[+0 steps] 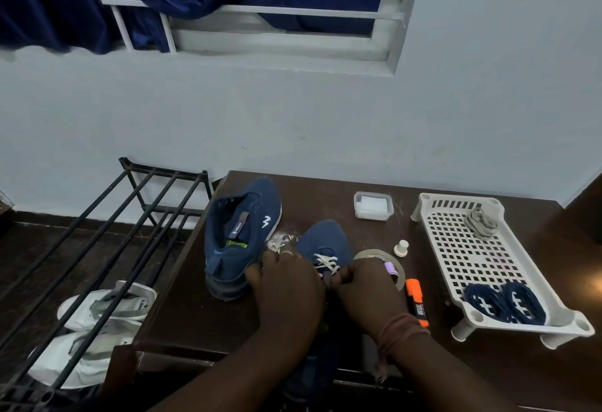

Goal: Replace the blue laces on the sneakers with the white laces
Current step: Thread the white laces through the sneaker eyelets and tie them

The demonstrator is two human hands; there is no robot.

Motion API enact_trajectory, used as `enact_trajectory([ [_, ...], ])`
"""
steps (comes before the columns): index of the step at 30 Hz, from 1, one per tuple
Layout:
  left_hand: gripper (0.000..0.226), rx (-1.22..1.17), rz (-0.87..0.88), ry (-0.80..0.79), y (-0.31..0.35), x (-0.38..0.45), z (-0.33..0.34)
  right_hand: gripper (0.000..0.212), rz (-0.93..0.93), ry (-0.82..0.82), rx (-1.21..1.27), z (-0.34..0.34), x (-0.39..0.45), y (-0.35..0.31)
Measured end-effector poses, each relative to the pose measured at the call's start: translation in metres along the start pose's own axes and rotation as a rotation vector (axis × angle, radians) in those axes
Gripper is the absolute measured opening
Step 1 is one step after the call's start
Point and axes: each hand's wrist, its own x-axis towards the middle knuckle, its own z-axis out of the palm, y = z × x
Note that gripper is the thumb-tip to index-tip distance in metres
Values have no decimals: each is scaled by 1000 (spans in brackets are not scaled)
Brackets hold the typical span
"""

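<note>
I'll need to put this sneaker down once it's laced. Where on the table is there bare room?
Bare wood shows along the near table edge, left of the left hand, below the unlaced sneaker. Another patch lies between the clear box and that sneaker. It is crowded right of the right hand: tape roll, orange marker, white tray.

Two blue sneakers; two blue lace coils (in the tray); two white shoes; two hands.

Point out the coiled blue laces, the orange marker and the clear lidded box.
blue laces [504, 301]: head view, middle of the two coils.
orange marker [417, 300]: head view, its barrel.
clear lidded box [373, 205]: head view, its lid.
</note>
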Motion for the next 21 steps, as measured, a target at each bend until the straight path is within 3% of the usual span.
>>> enact_trajectory([
  [3,39,-87,-24,-82,-1,4,8,19,18,-5,11,-3,2,2],
  [5,55,-196,-74,-131,0,9,14,18,3,-11,-21,-5,3,2],
  [10,61,-489,-279,-222,2,15,25,25,21,-52,79,-11,5,4],
  [13,49,-529,-298,-301,2,13,19,34,-11,-39,18,-10,6,5],
  [18,24,-498,-312,-273,6,7,6,18,-125,201,-240,-4,6,5],
  [21,22,-637,-358,-301,3,7,10,22,-122,163,-278,3,10,6],
])
